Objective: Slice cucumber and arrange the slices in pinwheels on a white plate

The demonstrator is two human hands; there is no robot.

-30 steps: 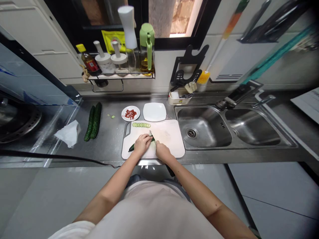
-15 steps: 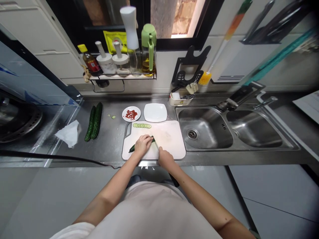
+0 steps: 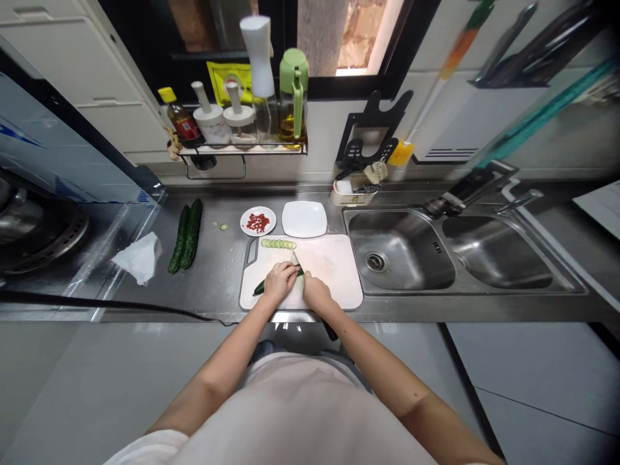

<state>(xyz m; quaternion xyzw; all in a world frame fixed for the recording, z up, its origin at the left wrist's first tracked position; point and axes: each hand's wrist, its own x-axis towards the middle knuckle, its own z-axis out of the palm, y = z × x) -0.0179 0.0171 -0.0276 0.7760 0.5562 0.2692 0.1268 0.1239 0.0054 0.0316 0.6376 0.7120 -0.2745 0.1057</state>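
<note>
My left hand (image 3: 281, 281) presses a cucumber (image 3: 259, 289) against the white cutting board (image 3: 339, 284); its tail end sticks out to the left and its cut end on the right. In my right hand (image 3: 316, 294) is a kitchen knife (image 3: 295, 258), its blade lying across the cucumber's cut end and its tip pointing away from me. The black handle shows below my right wrist. Along the board's far edge lies a row of cucumber slices (image 3: 278, 244). My fingers partly hide both the cucumber and the blade.
Behind the board stand a plate of chopped red pieces (image 3: 258, 221) and a white square plate (image 3: 304, 219). Two whole cucumbers (image 3: 186, 236) and a crumpled tissue (image 3: 139, 258) lie left. A double sink (image 3: 402, 252) adjoins the board's right; a condiment rack (image 3: 242, 150) hangs above.
My right hand has moved forward and slightly left with the knife, so more of the blade shows beyond the cucumber. My left hand keeps its hold. The whole view has shifted slightly.
</note>
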